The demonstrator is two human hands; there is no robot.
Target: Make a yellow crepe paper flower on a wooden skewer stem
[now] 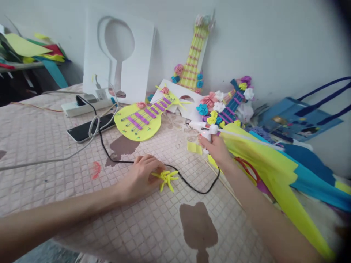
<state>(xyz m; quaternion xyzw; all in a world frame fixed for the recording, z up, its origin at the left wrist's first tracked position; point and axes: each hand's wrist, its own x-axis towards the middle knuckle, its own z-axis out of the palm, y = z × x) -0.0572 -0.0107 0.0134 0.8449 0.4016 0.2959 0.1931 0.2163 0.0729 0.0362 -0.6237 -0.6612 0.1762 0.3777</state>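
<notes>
In my right hand (218,149) is a white glue gun (206,129), gripped by its handle with the nozzle pointing left and a long white glue stick (252,138) out of its back. A yellow spiky flower (166,179), apparently made of paper or foam, is pinched at its left side by my left hand (144,173), low over the tablecloth. Beyond my hands lies a yellow paper lute (138,122) with purple bars, dark strings and a pink flower (141,105) on its edge. A small yellow paper piece (194,147) rests just left of my right hand.
A black cord (199,190) curves between my hands toward a power strip (85,106). A phone (90,128) lies at the left. Red-handled scissors (248,168) and yellow sheets (263,157) are at the right, near a blue bag (296,117). A white cut-out board (139,47) leans on the wall.
</notes>
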